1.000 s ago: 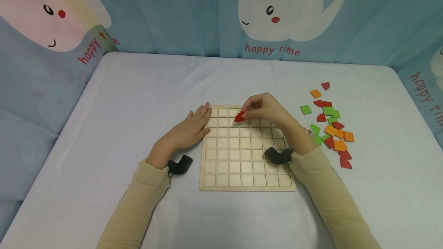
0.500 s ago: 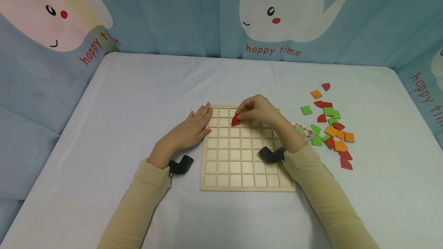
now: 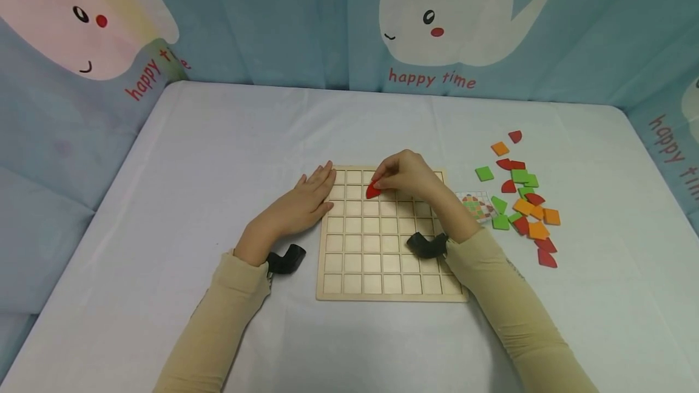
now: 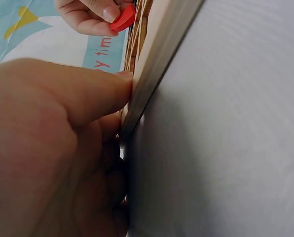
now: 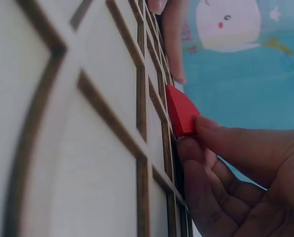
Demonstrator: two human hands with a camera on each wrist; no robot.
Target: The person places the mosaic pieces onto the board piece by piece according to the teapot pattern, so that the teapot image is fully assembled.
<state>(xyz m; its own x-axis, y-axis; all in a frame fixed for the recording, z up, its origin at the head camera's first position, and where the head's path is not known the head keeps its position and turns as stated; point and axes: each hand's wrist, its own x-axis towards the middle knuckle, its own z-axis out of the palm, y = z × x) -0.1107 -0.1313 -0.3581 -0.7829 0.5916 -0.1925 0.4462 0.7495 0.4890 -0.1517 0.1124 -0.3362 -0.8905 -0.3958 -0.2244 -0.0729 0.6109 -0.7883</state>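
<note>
A wooden grid board [image 3: 363, 265] with square recesses lies flat on the white table. My right hand [image 3: 406, 173] pinches a red quarter-circle tile [image 3: 372, 190] between thumb and fingers, over the board's second row from the far side. In the right wrist view the red tile [image 5: 183, 112] stands tilted, its lower edge right at the grid ribs. My left hand [image 3: 300, 202] lies with straight fingers along the board's left edge. Its thumb [image 4: 100, 91] touches the board's side in the left wrist view.
Right of the board lie several loose tiles: green squares [image 3: 483, 173], orange ones [image 3: 551, 217] and red quarter-circles [image 3: 546, 258], some overlapping. A printed pattern card [image 3: 476, 205] sits partly behind my right forearm. A blue curtain [image 3: 273, 23] hangs behind the table.
My right hand has moved a little left and toward me with the red tile, which has turned more upright. More of the pattern card shows. The left hand has stayed in place.
</note>
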